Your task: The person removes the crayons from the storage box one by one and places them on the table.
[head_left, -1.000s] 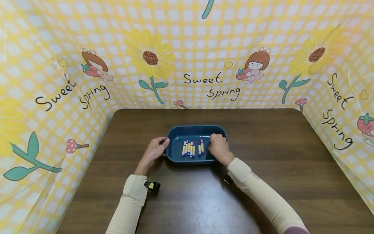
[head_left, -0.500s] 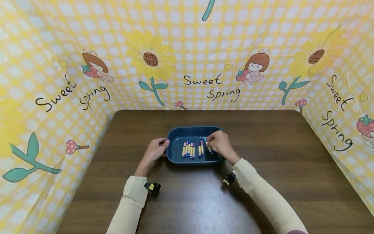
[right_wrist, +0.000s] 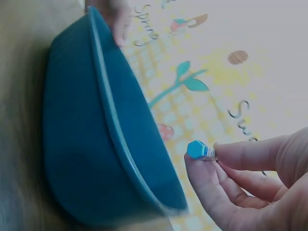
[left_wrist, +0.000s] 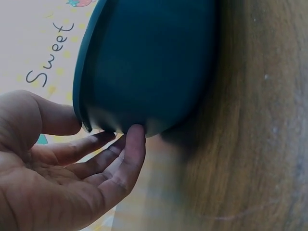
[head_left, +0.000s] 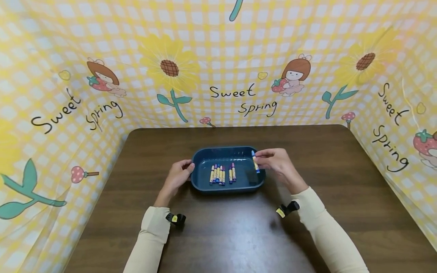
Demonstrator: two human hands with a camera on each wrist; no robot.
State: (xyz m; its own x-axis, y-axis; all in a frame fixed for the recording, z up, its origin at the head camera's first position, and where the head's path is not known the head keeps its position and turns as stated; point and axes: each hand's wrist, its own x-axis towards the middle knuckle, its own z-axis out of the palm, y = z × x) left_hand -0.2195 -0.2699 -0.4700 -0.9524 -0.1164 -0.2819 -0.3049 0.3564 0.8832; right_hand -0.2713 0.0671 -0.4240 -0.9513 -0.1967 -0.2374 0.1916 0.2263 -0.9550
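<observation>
Head view: right hand pinches crayon above crayon-filled tray.

The backdrop reads "Sweet Spring" in black script, repeated on its left, middle and right panels.

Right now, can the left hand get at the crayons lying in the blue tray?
Probably yes. The left hand rests on the blue tray's left rim, the crayons lie uncovered just inside, and the right hand holds one blue crayon over the far side, out of the way.
</observation>
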